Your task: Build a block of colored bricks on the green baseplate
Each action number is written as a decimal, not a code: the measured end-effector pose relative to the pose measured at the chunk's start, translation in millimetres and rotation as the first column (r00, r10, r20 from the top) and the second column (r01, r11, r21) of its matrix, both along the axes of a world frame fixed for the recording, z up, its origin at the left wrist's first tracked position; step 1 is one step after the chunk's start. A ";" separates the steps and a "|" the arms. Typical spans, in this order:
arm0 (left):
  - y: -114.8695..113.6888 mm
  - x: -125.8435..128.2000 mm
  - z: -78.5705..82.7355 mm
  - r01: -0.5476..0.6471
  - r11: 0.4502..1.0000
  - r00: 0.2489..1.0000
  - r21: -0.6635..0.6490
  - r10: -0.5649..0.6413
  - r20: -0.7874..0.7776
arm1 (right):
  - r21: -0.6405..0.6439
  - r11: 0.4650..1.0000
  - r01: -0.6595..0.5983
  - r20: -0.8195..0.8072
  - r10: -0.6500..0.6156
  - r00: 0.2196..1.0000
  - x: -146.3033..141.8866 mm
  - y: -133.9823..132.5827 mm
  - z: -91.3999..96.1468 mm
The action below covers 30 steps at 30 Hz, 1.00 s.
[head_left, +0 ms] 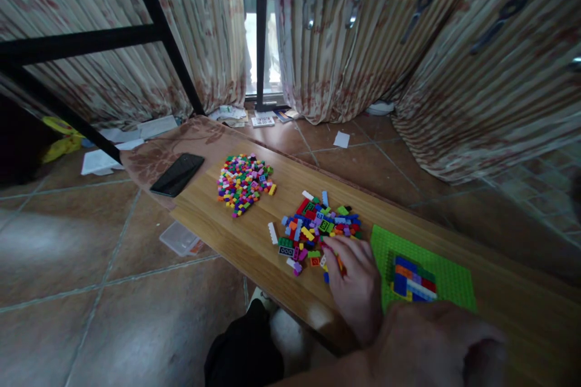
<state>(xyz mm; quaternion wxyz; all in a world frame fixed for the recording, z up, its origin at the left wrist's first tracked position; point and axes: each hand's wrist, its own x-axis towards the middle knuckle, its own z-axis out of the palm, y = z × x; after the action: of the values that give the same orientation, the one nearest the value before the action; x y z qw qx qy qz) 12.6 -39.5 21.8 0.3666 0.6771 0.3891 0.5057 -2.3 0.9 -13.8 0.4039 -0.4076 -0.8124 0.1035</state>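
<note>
My left hand (356, 281) lies palm down on the near edge of a pile of larger mixed-colour bricks (318, 224). Its fingers are bent, with their tips among the bricks, and an orange piece shows between them; I cannot make out what they pinch. Right beside that hand lies a green baseplate (449, 278) carrying a small built block of blue, orange, white and red bricks (411, 278). My right hand (436, 344) is a large blurred shape close to the camera at the lower right, and its fingers do not show. A second pile of tiny bricks (242, 180) lies further left.
Everything sits on a long wooden board (218, 217). A black phone (177, 174) lies at its left end on a brown patterned cloth. A clear plastic lid (180, 238) and papers lie on the tiled floor. Curtains and a black metal frame stand behind. My dark-trousered leg (245, 347) is under the board.
</note>
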 end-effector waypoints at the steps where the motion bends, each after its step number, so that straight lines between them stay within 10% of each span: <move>1: 2.0 -5.3 4.5 -0.043 0.999 0.998 0.011 0.043 0.036 | 0.000 1.000 0.001 0.003 -0.001 1.000 -2.7 11.6 3.5; 6: 9.4 -24.7 21.2 -0.299 0.953 0.933 0.038 0.284 0.222 | -0.096 0.992 -0.084 0.073 0.091 0.993 -23.5 81.6 15.2; 12: 12.8 -35.9 24.1 -0.281 0.960 0.932 -0.004 0.274 0.238 | -0.199 0.953 -0.228 0.430 0.294 0.853 -53.7 132.3 21.8; 22: 13.6 -41.1 26.7 -0.349 0.936 0.913 0.051 0.327 0.242 | -0.194 0.970 -0.146 0.671 0.240 0.701 -68.4 110.8 30.0; 30: 14.1 -39.0 26.0 -0.372 0.927 0.898 0.045 0.348 0.268 | -0.363 0.930 -0.056 0.565 0.267 0.781 -72.4 111.1 24.2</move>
<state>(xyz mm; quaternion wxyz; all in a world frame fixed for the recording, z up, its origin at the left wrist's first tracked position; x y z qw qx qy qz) -26.5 -25.4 47.8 0.2809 0.5393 0.4326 0.6657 -74.7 112.0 10.5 0.0393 -0.4079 -0.9020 0.1356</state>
